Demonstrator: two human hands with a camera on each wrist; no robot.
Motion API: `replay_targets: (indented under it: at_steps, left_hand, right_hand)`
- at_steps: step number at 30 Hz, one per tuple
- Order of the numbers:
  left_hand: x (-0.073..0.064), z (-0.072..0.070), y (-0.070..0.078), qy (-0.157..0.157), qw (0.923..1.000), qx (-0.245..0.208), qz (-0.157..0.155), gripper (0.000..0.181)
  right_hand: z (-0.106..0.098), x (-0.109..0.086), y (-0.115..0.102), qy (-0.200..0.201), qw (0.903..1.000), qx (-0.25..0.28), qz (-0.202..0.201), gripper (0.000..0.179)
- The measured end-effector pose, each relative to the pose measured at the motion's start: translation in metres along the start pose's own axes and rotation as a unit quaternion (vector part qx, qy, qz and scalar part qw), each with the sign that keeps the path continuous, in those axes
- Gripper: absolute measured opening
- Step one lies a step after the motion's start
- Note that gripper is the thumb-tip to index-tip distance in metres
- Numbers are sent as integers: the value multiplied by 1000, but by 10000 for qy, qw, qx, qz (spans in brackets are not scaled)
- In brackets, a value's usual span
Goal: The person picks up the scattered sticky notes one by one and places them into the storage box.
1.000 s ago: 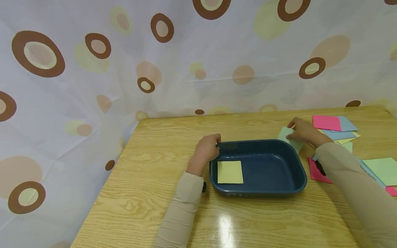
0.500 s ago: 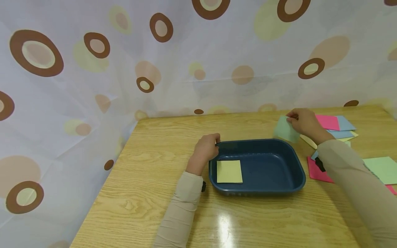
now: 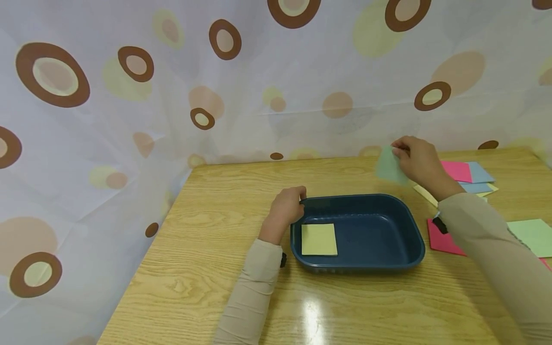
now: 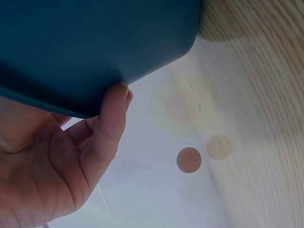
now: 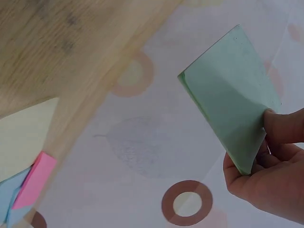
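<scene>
Right grip (image 3: pixel 417 162) pinches a pale green paper pad (image 3: pixel 389 166) right of centre in the head view; left grip (image 3: pixel 284 208) holds the dark blue tray (image 3: pixel 371 242) by its upper-left corner.

A person's bare left hand (image 3: pixel 284 208) and bare right hand (image 3: pixel 418 162). Behind the left fingers, past the wrist, begins a long, close-fitting beige fabric sleeve (image 3: pixel 250 299), creased crosswise. Behind the right fingers, a matching long beige fabric sleeve (image 3: pixel 487 249) begins likewise. A small black object, its details too small to tell, shows at each cuff, back from the fingers on the thumb side.
</scene>
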State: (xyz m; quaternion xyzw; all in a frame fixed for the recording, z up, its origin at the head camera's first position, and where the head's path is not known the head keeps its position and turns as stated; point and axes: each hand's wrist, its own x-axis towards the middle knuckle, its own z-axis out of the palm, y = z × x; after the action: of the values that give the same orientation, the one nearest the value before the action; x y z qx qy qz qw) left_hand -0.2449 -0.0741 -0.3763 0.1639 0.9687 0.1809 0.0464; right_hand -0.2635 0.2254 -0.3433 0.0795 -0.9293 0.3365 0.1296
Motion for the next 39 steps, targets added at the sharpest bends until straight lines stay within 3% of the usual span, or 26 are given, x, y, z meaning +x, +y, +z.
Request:
replay_targets:
  at_steps: [9,16,19,31,35,39]
  left_hand:
    - [0,0,-1,5,10000,-21,-11,12]
    - [0,1,-1,-47,10000,-40,-42,12]
    - [1,2,-2,-33,10000,-27,-40,14]
    - [1,0,0,-50,9999,-99,-105,11]
    - [1,-2,-1,-62,9998,-147,-113,11]
    - [1,-2,-1,-68,9998,-167,-97,11]
  right_hand:
    - [6,-4,-47,-611,9979,197,-100,30]
    - [21,-11,-76,-1323,9898,265,-451,26]
    - [31,-15,-84,-1693,9830,280,-651,23]
    - [72,-23,-99,-3218,9432,90,-819,16]
    - [84,-24,-101,-3551,9317,127,-749,14]
    - [95,-21,-102,-3707,9268,128,-587,14]
